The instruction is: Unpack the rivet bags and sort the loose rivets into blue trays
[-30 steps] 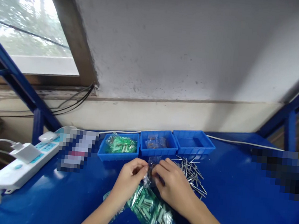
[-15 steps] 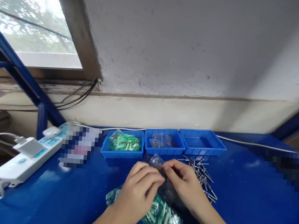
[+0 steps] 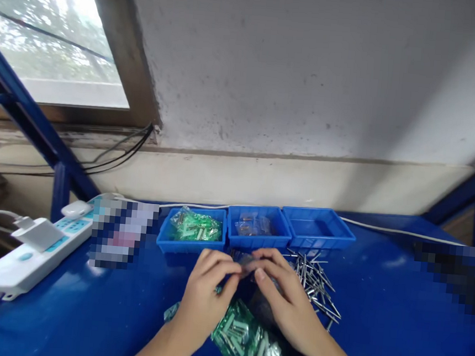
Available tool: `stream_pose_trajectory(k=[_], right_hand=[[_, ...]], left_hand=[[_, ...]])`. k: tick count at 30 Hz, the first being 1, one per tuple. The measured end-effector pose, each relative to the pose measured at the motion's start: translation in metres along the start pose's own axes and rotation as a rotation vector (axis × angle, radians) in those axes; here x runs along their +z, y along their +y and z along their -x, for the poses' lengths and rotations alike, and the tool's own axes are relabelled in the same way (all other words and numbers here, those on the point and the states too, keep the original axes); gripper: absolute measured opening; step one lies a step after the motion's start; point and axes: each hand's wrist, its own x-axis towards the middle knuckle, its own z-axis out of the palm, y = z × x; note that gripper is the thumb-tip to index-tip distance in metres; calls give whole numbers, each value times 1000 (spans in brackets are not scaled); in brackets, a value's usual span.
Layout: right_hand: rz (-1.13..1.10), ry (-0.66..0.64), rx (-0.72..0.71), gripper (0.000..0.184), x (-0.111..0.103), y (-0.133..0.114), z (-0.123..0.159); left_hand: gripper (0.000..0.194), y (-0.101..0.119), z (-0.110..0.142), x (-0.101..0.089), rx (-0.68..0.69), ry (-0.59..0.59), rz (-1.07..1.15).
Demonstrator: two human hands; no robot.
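Observation:
My left hand [image 3: 204, 294] and my right hand [image 3: 283, 295] meet over the blue table [image 3: 374, 323], both pinching a small clear plastic bag [image 3: 248, 263] between their fingertips. Below the hands lies a green bag of small parts [image 3: 248, 342]. A loose pile of metal pins [image 3: 315, 284] lies just right of my right hand. Behind the hands stand three blue trays: the left tray [image 3: 190, 243] holds green bags, the middle tray [image 3: 257, 238] holds small clear bags, the right tray [image 3: 318, 235] looks bare inside.
A white power strip [image 3: 26, 259] with a plugged-in adapter lies at the left table edge. A white cable [image 3: 403, 231] runs along the back. A white wall, a window and blue frame bars [image 3: 29, 132] rise behind the table. Two patches are blurred out.
Both hands stay on the small clear bag. The fingers have shifted along it, and the left hand has drawn a little left and back. The camera has swayed slightly.

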Motion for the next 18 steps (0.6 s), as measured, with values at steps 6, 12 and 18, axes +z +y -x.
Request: stream_pose_trajectory(k=[6, 12, 18], right_hand=[[-68, 100, 164, 28, 2, 7, 0], [42, 896, -197, 11, -38, -12, -14], [571, 652, -409, 13, -43, 2, -36]], left_hand=[[16, 9, 5, 2, 137, -155, -101], [23, 5, -4, 5, -204, -306, -335], [14, -4, -8, 10, -258, -390, -606]])
